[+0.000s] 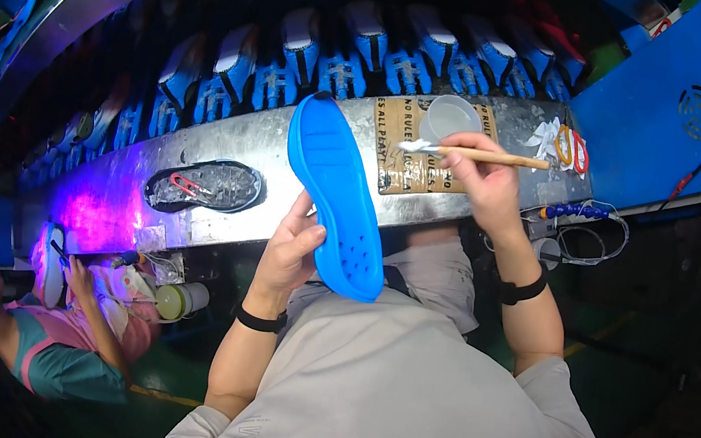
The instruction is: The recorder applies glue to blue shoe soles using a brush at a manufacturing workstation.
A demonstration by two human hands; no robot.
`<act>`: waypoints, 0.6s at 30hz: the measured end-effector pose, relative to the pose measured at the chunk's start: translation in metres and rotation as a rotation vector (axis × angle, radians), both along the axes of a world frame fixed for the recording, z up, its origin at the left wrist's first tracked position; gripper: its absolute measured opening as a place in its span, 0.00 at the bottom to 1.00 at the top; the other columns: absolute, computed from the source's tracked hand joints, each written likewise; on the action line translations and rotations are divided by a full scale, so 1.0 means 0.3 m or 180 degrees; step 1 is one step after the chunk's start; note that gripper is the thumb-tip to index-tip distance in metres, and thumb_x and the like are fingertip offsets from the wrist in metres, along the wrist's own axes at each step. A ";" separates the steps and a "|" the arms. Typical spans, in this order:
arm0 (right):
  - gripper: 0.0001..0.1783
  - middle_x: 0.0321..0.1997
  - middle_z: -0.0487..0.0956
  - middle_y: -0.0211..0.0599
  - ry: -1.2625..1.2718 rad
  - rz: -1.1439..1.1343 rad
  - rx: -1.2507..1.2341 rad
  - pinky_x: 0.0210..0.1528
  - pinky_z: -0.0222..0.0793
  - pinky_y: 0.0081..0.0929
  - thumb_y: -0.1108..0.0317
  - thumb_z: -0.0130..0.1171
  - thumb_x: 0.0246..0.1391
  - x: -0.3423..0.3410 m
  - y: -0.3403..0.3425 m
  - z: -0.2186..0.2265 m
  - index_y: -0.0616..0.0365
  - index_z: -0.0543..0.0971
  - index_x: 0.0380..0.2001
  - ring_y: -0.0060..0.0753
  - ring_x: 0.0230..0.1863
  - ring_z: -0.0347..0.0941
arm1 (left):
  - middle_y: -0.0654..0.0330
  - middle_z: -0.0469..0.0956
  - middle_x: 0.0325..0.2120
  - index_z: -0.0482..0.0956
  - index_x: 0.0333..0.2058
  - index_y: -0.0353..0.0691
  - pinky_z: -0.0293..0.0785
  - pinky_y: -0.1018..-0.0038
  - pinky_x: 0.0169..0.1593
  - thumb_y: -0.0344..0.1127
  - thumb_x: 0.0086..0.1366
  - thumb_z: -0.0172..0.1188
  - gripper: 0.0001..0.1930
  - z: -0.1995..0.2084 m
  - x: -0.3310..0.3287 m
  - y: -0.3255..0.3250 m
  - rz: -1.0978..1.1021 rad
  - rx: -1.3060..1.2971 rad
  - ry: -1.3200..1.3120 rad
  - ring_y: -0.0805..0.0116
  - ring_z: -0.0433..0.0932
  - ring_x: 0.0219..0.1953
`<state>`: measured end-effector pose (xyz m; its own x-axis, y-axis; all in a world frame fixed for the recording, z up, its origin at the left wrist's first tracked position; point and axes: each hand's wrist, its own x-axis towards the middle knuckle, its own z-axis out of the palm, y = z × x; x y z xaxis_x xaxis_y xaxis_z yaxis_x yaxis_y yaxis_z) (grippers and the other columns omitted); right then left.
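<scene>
A blue shoe sole is gripped along its left edge by my left hand, thumb on the near side. Its hollow inner face is turned up, with small holes toward the heel end. In my right hand is a brush with a wooden handle, held between thumb and fingers. White bristles point left, toward the sole but apart from it. Just beyond the brush, a translucent round cup stands on a piece of brown cardboard on the metal bench.
A dark shoe-shaped piece with a red clip lies on the metal bench. Behind run several blue shoe holders. Scissors and white scraps lie right, near a blue machine housing. A co-worker sits at left, holding a sole.
</scene>
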<state>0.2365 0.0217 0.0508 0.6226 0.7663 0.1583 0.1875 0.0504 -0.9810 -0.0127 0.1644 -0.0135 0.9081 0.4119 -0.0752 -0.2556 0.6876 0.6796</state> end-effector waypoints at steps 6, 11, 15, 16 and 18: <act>0.10 0.42 0.82 0.34 -0.0081 0.0400 0.0128 0.47 0.74 0.22 0.74 0.60 0.62 -0.078 0.070 0.005 0.66 0.79 0.46 0.22 0.42 0.78 | 0.49 0.74 0.57 0.52 0.70 0.33 0.75 0.64 0.60 0.36 0.62 0.64 0.42 0.031 -0.010 -0.013 -0.0048 0.0214 0.0135 0.60 0.78 0.56; 0.09 0.36 0.83 0.31 -0.0511 0.0293 0.0243 0.39 0.73 0.20 0.72 0.63 0.59 -0.094 0.111 0.015 0.61 0.83 0.42 0.18 0.37 0.78 | 0.50 0.71 0.60 0.54 0.70 0.30 0.69 0.63 0.63 0.36 0.63 0.65 0.41 0.045 -0.027 -0.021 -0.0160 0.0244 0.0107 0.60 0.73 0.60; 0.08 0.34 0.84 0.34 -0.0996 0.0346 0.0175 0.38 0.75 0.22 0.73 0.63 0.56 -0.099 0.093 0.019 0.61 0.84 0.40 0.21 0.35 0.80 | 0.50 0.70 0.60 0.55 0.69 0.31 0.70 0.64 0.63 0.37 0.62 0.66 0.42 0.060 -0.036 -0.017 -0.0156 0.0153 0.0070 0.60 0.73 0.60; 0.08 0.34 0.84 0.35 -0.1299 0.0411 0.0195 0.38 0.75 0.23 0.73 0.63 0.55 -0.099 0.083 0.016 0.62 0.84 0.39 0.23 0.35 0.80 | 0.50 0.70 0.60 0.55 0.69 0.31 0.70 0.64 0.63 0.37 0.62 0.66 0.42 0.063 -0.039 -0.014 -0.0150 0.0149 0.0078 0.60 0.73 0.60; 0.08 0.34 0.85 0.36 -0.1242 0.0536 0.0044 0.37 0.75 0.24 0.73 0.63 0.54 -0.101 0.066 0.030 0.62 0.84 0.38 0.25 0.34 0.81 | 0.50 0.70 0.60 0.55 0.69 0.31 0.69 0.64 0.64 0.38 0.62 0.66 0.42 0.068 -0.045 -0.007 -0.0137 0.0111 0.0079 0.60 0.73 0.60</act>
<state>0.2061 0.0414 0.0597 0.3803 0.8483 0.3685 0.5327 0.1247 -0.8370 -0.0261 0.1624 0.0070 0.9231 0.3753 -0.0840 -0.2092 0.6733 0.7092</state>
